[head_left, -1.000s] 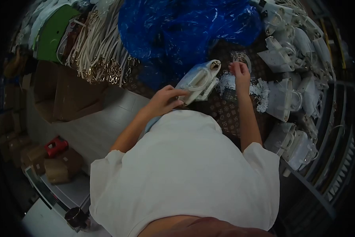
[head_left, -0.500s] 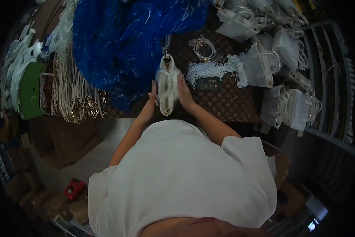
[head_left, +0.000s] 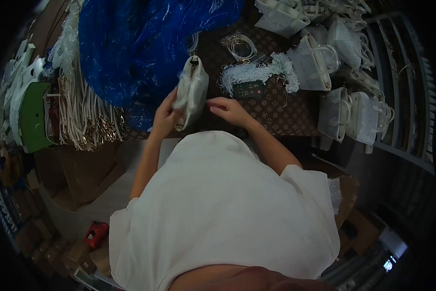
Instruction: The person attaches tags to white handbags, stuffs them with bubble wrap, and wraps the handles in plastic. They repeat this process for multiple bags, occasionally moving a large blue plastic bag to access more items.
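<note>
A white handbag stands at the table's front edge, tilted to the left, its zipped top and wrapped handles facing up. My left hand grips its left side near the lower end. Beside the bag's right side is my right hand, thumb and fingers a little apart, fingertips close to the bag and nothing in them. Just beyond lie a bundle of white string tags, a dark green card and a coiled white strap with gold clasps.
Blue plastic sheeting covers the table's left part, next to hanging white straps with gold clips and a green panel. Several white handbags crowd the right side by a metal rack. The table has a brown patterned cover.
The handbag has tipped to the left and its right side now shows. My right hand has come off that side, while my left hand keeps hold. The whole view has shifted slightly.
</note>
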